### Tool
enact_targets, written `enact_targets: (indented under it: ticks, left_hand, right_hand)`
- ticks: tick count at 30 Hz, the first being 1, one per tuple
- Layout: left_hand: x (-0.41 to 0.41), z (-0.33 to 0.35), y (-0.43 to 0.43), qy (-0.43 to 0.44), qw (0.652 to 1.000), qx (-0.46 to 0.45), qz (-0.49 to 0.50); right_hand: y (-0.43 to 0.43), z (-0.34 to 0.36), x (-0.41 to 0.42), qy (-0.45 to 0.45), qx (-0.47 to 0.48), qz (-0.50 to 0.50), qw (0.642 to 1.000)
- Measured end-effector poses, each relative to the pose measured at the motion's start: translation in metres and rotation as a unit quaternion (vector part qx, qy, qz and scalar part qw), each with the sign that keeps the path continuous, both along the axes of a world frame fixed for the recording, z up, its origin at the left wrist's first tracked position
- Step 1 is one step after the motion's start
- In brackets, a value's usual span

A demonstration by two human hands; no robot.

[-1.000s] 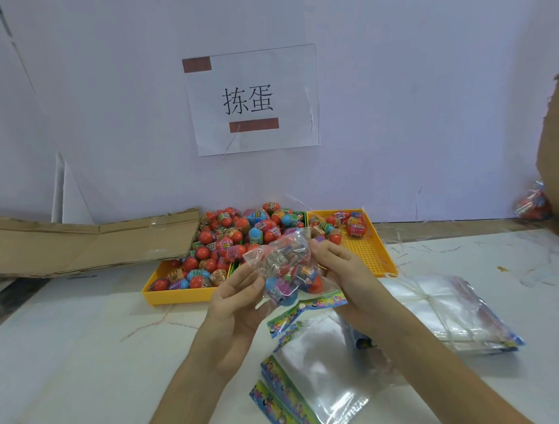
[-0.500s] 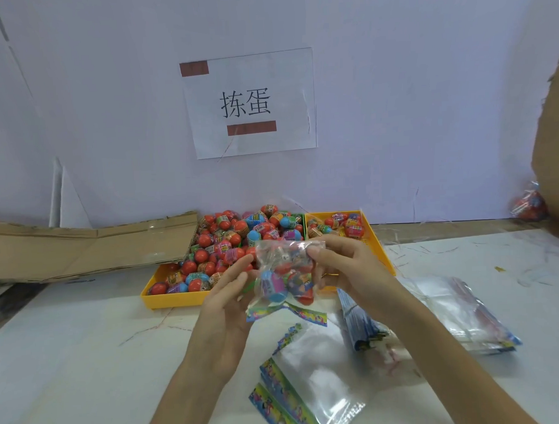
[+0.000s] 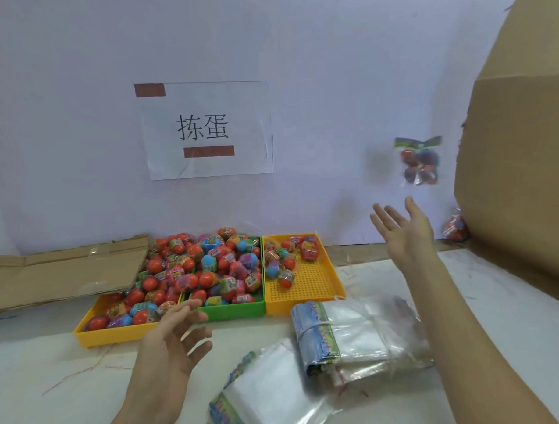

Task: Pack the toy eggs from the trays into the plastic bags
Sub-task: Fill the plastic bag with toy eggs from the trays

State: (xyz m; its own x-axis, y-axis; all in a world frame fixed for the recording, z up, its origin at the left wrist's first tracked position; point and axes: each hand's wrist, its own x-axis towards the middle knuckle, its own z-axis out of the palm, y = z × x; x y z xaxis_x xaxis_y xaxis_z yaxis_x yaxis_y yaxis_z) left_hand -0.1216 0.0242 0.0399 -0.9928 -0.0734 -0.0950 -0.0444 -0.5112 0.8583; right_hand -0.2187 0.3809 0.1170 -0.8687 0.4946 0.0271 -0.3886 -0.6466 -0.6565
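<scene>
A filled plastic bag of toy eggs (image 3: 418,162) is in mid-air at the right, above and apart from my right hand (image 3: 402,233), whose fingers are spread and hold nothing. My left hand (image 3: 172,342) hovers with relaxed fingers just in front of the trays, holding nothing. Many toy eggs fill a yellow tray (image 3: 114,335) and a green tray (image 3: 240,310); a few eggs lie at the back of a second yellow tray (image 3: 309,290). Empty plastic bags lie in a bundle (image 3: 355,336) and a loose pile (image 3: 265,390) on the table.
A tall cardboard box (image 3: 517,159) stands at the right with another filled bag (image 3: 455,228) at its foot. Flattened cardboard (image 3: 61,270) lies at the left behind the trays. A paper sign (image 3: 205,128) hangs on the white wall.
Both hands let go of the filled bag; my right hand swung right and up and the bag now flies toward the cardboard box. My left hand dropped toward the trays.
</scene>
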Motion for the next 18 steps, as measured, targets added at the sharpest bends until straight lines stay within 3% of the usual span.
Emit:
enact_targets:
  ticks: [6,11,14,16,18]
  left_hand:
    - [-0.001,0.004,0.0,-0.009,1.0,-0.003,0.0]
    - [0.001,0.004,-0.001,-0.008,1.0,-0.013,-0.001]
    - [0.001,0.006,0.0,-0.01,1.0,-0.022,-0.003]
    - [0.001,0.006,0.001,-0.01,1.0,-0.024,-0.002]
    - [0.001,0.006,0.0,-0.011,1.0,-0.025,-0.002]
  right_hand:
    - [-0.013,-0.027,-0.005,-0.078,0.231,0.068,0.967]
    - [-0.04,-0.035,0.011,-0.082,0.382,0.147,0.909]
    - [-0.048,-0.046,0.019,-0.078,0.46,0.229,0.854]
    - [-0.043,-0.053,0.014,-0.102,0.499,0.214,0.834]
    - [-0.024,-0.058,-0.003,-0.158,0.495,0.117,0.846]
